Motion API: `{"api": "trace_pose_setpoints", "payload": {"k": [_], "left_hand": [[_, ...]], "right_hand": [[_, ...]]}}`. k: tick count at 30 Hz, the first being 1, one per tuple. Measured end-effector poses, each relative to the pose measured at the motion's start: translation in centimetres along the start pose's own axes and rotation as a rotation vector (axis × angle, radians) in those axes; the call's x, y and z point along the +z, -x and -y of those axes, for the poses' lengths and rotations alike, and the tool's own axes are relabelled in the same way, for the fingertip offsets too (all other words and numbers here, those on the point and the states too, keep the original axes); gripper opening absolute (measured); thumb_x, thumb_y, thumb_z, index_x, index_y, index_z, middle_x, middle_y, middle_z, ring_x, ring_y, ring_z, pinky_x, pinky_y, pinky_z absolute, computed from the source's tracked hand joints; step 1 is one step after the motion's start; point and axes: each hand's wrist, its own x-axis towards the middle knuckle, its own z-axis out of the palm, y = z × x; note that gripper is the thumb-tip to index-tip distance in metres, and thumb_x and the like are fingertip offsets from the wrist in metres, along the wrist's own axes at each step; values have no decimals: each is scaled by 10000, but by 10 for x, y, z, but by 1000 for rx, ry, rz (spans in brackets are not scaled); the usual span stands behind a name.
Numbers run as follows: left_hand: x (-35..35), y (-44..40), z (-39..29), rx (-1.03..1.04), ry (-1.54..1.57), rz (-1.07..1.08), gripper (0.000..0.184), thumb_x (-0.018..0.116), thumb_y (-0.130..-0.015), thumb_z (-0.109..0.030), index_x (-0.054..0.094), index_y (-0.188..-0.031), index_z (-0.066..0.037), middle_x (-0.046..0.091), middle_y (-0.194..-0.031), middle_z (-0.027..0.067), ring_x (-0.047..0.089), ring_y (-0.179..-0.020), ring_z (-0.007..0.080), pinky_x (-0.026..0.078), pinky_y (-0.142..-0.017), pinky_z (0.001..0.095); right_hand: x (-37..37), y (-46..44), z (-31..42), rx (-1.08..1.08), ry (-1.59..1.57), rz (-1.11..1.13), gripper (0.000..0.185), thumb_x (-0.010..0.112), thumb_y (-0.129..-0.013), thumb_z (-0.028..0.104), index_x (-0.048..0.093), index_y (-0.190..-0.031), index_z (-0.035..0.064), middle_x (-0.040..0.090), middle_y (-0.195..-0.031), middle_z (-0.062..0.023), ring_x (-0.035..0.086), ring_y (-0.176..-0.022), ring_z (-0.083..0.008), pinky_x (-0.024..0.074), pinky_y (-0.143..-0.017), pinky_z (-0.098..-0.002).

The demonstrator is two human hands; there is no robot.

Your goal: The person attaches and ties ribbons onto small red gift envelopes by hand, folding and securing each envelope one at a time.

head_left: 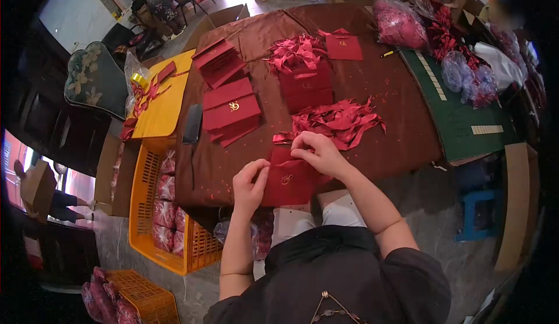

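A dark red gift bag or envelope with a gold emblem lies at the table's front edge, close to my body. Across its upper part runs a short red ribbon. My right hand pinches this ribbon at the top of the bag. At the bag's left side, my left hand is closed with thumb and forefinger together, apparently on the ribbon's other end; the fingertips partly hide it. Just beyond my hands lies a loose heap of red ribbons.
Stacked red bags with gold emblems lie left of a dark phone-like slab's right side. More bags carry ribbons. Left stand a yellow board and an orange crate of wrapped packs. A green board lies right; people are in the background.
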Motion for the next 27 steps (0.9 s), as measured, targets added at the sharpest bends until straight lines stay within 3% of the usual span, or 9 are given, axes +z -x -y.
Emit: {"api": "trace_pose_setpoints", "payload": {"k": [3, 4, 6, 10, 15, 18, 20, 24, 27], "left_hand": [[-2, 4, 6, -30, 56, -63, 94, 601, -970, -6, 662, -1041, 6, 671, -893, 80, 664, -789, 150, 537, -715, 277], [-4, 10, 13, -313, 406, -139, 98, 556, -1014, -18, 642, -1061, -17, 637, -894, 39, 644, -753, 105, 553, -656, 248], [-19, 5, 23, -327, 387, -113, 104, 536, -1032, -25, 629, -1077, -31, 623, -900, 24, 642, -734, 87, 562, -615, 232], [0, -1, 2, -104, 115, -64, 89, 623, -968, -1, 694, -1020, 8, 665, -952, 58, 634, -673, 95, 517, -582, 229], [-1, -11, 9, -142, 109, 54, 132, 624, -962, 9, 718, -1048, -22, 655, -1008, 41, 609, -642, 83, 488, -558, 226], [1, -11, 10, -182, 160, 123, 155, 642, -933, 19, 716, -1061, -26, 649, -1019, 48, 625, -687, 110, 503, -606, 245], [6, -9, 5, -14, -80, 108, 201, 665, -893, 33, 714, -1080, -22, 643, -1015, 60, 635, -758, 136, 515, -658, 264], [5, -6, 5, 1, -201, 135, 282, 674, -851, 59, 709, -1119, -22, 625, -994, 78, 634, -799, 195, 530, -718, 303], [9, -2, 7, 85, -231, 146, 336, 656, -856, 37, 691, -1179, -48, 641, -1013, 120, 668, -839, 284, 538, -730, 348]], "right_hand": [[5, 4, -5, 76, -74, -21, 173, 712, -909, 173, 674, -959, 11, 689, -891, -81, 657, -846, -179, 512, -774, -325], [1, 4, -16, 104, -109, -40, 145, 699, -924, 147, 666, -966, 13, 670, -895, -43, 622, -852, -127, 497, -771, -291], [-8, 4, -23, 157, -168, -83, 122, 686, -938, 127, 666, -973, 12, 654, -891, 1, 581, -859, -71, 478, -756, -253], [-7, -2, -16, 144, -86, -30, 167, 695, -931, 195, 691, -984, 37, 685, -874, -17, 591, -793, -92, 456, -667, -277], [-4, 0, -14, 153, -52, 1, 172, 706, -919, 203, 694, -974, 40, 681, -867, -36, 600, -789, -118, 467, -679, -294], [-2, 2, -14, 136, -38, -50, 183, 714, -909, 210, 694, -965, 37, 685, -871, -61, 611, -785, -141, 483, -698, -313], [1, 4, -9, 163, 24, -68, 189, 724, -893, 210, 693, -958, 35, 688, -872, -94, 636, -784, -186, 499, -717, -333], [6, 5, -3, 150, 119, -99, 185, 737, -868, 199, 692, -943, 36, 684, -865, -118, 663, -785, -257, 514, -712, -361], [7, 4, -4, 98, 149, -117, 184, 737, -869, 200, 693, -937, 35, 682, -858, -113, 662, -774, -252, 517, -709, -366]]}}
